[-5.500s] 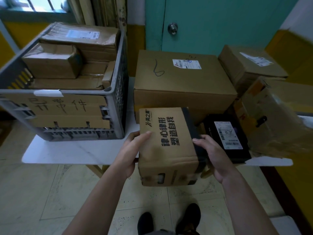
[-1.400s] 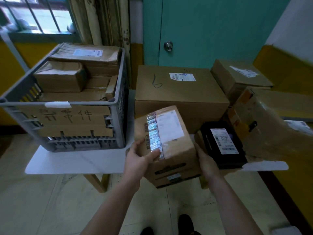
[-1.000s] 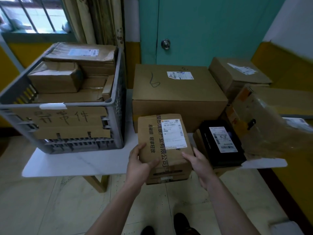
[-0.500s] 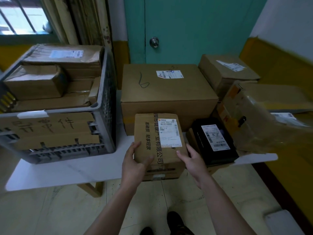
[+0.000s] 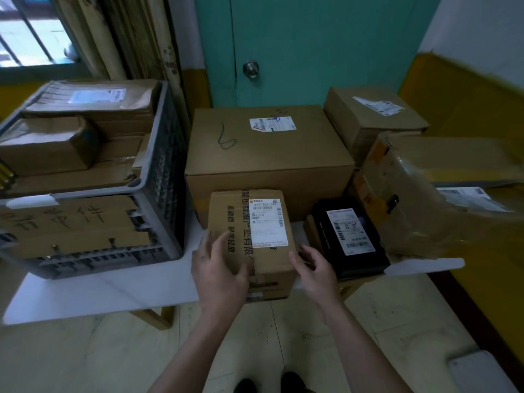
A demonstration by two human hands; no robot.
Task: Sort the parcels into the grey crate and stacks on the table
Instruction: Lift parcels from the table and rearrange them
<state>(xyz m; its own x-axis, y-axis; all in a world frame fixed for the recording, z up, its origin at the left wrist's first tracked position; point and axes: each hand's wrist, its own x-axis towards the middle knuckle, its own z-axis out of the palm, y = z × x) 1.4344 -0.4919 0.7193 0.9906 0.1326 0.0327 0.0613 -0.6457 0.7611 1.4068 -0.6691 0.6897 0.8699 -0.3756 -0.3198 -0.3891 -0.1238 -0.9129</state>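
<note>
So the small brown cardboard parcel with the white label [image 5: 252,228] sits at the front edge of the white table [image 5: 113,287], just in front of the big brown carton [image 5: 269,154], with the grey plastic crate [image 5: 158,171] off to its left. Its long axis runs straight away from the person. The left hand [image 5: 219,268] rests relaxed over the near-left corner, while the right hand [image 5: 314,268] is loose and spread at the near-right corner, and I can't tell if it's touching.
</note>
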